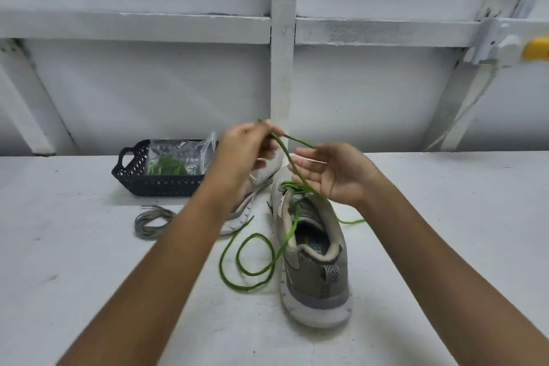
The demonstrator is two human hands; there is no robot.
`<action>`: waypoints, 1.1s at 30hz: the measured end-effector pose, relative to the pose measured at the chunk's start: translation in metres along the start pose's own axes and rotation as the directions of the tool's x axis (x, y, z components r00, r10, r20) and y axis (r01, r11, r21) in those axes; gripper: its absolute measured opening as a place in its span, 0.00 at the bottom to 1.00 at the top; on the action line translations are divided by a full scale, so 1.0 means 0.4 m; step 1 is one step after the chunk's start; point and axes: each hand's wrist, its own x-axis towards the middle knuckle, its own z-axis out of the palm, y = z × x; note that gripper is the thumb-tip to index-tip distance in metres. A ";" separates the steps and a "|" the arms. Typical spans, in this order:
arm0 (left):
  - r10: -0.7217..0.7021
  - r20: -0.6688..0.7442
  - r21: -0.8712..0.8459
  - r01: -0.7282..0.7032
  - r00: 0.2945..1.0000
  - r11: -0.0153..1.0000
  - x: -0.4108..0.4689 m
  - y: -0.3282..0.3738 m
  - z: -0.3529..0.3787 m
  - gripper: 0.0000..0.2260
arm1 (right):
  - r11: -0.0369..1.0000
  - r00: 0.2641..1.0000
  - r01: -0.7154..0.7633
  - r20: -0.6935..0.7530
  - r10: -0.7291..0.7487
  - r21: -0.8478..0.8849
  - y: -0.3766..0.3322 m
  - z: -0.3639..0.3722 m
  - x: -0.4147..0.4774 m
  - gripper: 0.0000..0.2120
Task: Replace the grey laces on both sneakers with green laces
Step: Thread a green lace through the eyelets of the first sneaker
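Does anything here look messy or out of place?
The far grey sneaker lies tipped on its side, sole showing. A loose coil of grey laces sits on the white table beside the black plastic basket, not in it.

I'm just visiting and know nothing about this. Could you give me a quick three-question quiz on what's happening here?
1. True or false: the grey laces lie coiled on the table, outside the basket.
2. What does the left hand pinch? A the green lace; B a grey lace; C nothing.
3. Fill in: spare green laces sit in a clear ____ inside the basket.
Key: 1 true; 2 A; 3 bag.
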 end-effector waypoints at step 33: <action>-0.335 -0.040 -0.385 0.295 0.941 0.875 0.214 -0.018 -0.062 0.11 | 0.871 0.976 0.206 0.032 -0.215 -0.445 0.037 -0.102 -0.029 0.11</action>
